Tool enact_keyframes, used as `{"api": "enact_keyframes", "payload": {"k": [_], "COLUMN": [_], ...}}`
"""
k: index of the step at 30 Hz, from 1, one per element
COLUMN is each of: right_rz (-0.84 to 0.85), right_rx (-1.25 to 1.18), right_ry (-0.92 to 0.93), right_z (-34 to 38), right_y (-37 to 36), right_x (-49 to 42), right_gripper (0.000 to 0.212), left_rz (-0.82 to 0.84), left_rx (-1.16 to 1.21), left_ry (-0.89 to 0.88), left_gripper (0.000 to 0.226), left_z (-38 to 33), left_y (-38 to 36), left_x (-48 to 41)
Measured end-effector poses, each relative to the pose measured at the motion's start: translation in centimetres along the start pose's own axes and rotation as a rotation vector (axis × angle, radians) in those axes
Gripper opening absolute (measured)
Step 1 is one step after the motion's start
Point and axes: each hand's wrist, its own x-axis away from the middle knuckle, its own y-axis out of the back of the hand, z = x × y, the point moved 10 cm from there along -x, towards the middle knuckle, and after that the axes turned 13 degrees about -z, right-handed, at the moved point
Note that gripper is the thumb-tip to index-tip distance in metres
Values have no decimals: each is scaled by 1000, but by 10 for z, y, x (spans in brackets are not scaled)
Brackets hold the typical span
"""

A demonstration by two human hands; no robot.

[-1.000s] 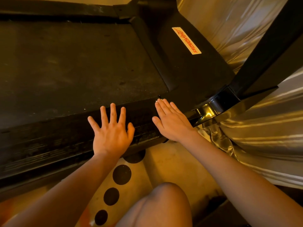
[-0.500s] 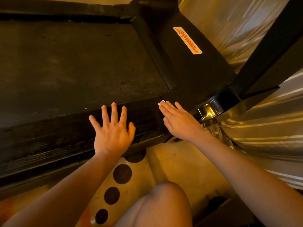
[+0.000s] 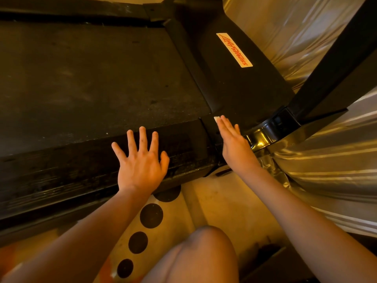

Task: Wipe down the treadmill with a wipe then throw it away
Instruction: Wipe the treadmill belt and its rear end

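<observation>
1. Five fingers (image 3: 142,137) of the left hand (image 3: 140,166) lie straight and spread wide apart, flat on the dusty black side rail (image 3: 61,170) of the black treadmill (image 3: 183,152), with nothing held in them.
2. Fingers (image 3: 226,127) of the right hand (image 3: 234,146) are straight and pressed close together, the hand turned partly on its edge. Their tips reach the seam where the side rail meets the hood. The thumb is hidden.
3. One small corner of a white wipe (image 3: 216,118) pokes out just past those right fingertips, touching them. The rest is hidden under the hand, on the treadmill frame just beside the near corner of the belt.
4. Beyond both hands spreads the dark, speckled running belt (image 3: 91,78).
5. Right of the belt sits the smooth black motor hood (image 3: 240,88), bearing a pale rectangular label (image 3: 234,50) with red script.
6. A glossy black base bracket (image 3: 271,127) lies just beside the right hand, and a black upright post (image 3: 336,64) rises from it.
7. A crinkled silvery sheet (image 3: 326,164) hangs behind the post on the right.
8. Nearest the camera are two bare forearms, a bare knee (image 3: 204,254) and a pale floor (image 3: 220,201) with round black dots (image 3: 151,215) running under the rail.
</observation>
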Motion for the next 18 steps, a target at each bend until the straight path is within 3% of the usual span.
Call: {"api": "enact_keyframes", "payload": {"k": [3,9,18], "right_rz": [93,141,169], "right_rx": [103,243,286], "right_ry": [105,245,232], "right_z": [-3,4,-5], "right_y": [-12,-21,-18], "right_x": [-1,-9,29], "right_gripper": [57,67,72], "left_rz": [5,3,-7], "left_rx": [-4,-3,3], "left_ry": [-3,-8,-10], "left_gripper": [70,70,69], "left_z": [0,-1,-1], "left_y": [0,0,-1], "left_x": [0,0,-1]}}
